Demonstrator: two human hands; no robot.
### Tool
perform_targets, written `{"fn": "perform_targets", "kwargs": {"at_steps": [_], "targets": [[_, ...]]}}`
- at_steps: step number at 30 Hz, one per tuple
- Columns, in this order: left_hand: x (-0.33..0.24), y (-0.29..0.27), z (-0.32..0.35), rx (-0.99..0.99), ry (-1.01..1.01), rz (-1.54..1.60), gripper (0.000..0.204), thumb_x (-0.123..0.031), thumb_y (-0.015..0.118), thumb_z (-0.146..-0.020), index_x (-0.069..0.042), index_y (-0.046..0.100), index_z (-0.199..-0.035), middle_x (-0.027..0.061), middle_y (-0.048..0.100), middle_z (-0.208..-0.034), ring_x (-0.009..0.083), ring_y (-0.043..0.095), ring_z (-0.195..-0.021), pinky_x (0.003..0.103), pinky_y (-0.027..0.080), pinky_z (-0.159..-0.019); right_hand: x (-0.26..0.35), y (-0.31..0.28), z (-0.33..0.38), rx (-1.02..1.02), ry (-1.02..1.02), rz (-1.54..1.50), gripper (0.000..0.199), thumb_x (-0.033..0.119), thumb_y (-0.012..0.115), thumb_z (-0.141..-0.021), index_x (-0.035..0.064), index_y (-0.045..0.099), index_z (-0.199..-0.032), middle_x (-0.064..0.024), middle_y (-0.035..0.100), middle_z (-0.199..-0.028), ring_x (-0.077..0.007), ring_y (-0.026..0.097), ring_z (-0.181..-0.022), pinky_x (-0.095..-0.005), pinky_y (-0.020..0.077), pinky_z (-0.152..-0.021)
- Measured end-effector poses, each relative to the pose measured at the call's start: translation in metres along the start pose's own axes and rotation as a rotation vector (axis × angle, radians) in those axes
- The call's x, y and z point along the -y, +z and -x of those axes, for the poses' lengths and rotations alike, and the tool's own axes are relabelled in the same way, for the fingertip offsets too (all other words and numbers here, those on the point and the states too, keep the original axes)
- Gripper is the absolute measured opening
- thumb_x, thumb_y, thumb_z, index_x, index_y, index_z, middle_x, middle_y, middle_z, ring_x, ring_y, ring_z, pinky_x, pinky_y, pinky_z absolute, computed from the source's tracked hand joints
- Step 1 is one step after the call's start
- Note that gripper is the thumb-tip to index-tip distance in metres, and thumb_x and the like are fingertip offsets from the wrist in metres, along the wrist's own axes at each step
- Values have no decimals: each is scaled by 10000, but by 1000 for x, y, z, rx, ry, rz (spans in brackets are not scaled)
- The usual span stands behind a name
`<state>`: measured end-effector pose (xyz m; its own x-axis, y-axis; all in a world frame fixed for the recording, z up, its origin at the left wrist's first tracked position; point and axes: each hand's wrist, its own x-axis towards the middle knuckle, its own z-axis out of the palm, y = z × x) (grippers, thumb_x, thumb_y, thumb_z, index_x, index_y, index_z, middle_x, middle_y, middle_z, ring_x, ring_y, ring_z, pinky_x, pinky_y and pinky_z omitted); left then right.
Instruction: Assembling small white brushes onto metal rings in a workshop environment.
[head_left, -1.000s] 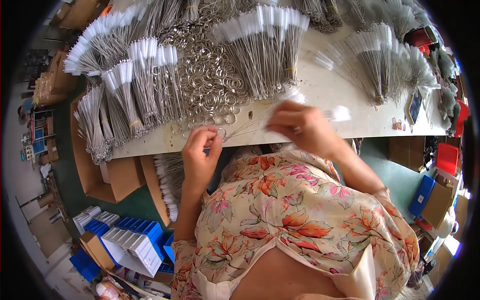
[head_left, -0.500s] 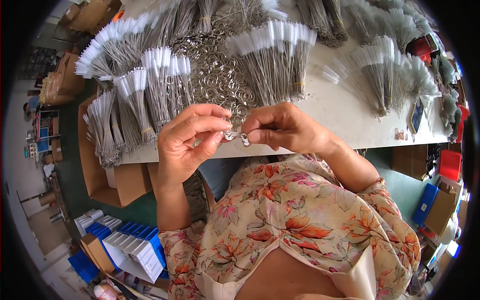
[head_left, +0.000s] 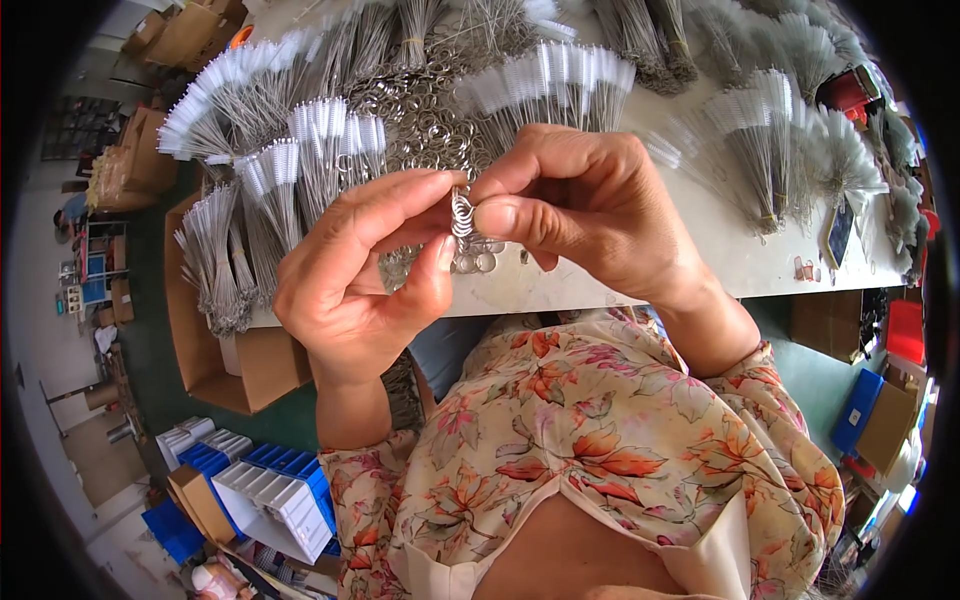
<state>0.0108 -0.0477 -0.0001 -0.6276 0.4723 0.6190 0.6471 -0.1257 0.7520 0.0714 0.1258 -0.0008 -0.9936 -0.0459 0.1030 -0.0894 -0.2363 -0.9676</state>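
In front of me, above the table's near edge, my two hands meet over a small bunch of shiny wire loops (head_left: 462, 214). The thumb and index finger of my left hand (head_left: 350, 275) grip the loops from below and above. My right hand (head_left: 595, 210) is closed, its thumb and index finger pinching the bunch from the right side. My fingers partly hide what the loops belong to. Just beyond, a heap of loose metal rings (head_left: 425, 130) covers the table, with a few rings (head_left: 484, 262) below my right fingers.
Bundles of wire-stemmed brushes with white bristles (head_left: 330, 125) stand left of the rings. More brush bundles (head_left: 560, 75) are behind my right hand and at the right (head_left: 765, 120). A cardboard box (head_left: 240, 370) sits below the white table (head_left: 620, 285); plastic bins (head_left: 265, 505) are lower left.
Both hands have risen and moved away from the table's edge, looking larger in view. The bunch of wire loops has turned from lying sideways to upright, and my right fingers now press close beside the left.
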Motion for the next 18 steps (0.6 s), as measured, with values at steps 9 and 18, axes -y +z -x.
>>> {"fn": "perform_targets", "kwargs": {"at_steps": [9,18], "targets": [[-5,-3,-10,38,9,25,219,70,611,-745,89,609,-963,178,617,-972,181,635,-803,247,547,-681,8,-5,-2,84,-360,400,118,90,666,-802,-9,637,-859,-7,614,-751,-58,552,-695,-205,455,-614],[-2,-19,-16,195,-198,-16,117,-93,608,-841,13,586,-885,6,561,-736,53,486,-608,187,397,-550,6,0,0,55,30,62,129,108,645,-823,-2,621,-885,7,601,-753,-36,514,-641,-191,431,-546]]}}
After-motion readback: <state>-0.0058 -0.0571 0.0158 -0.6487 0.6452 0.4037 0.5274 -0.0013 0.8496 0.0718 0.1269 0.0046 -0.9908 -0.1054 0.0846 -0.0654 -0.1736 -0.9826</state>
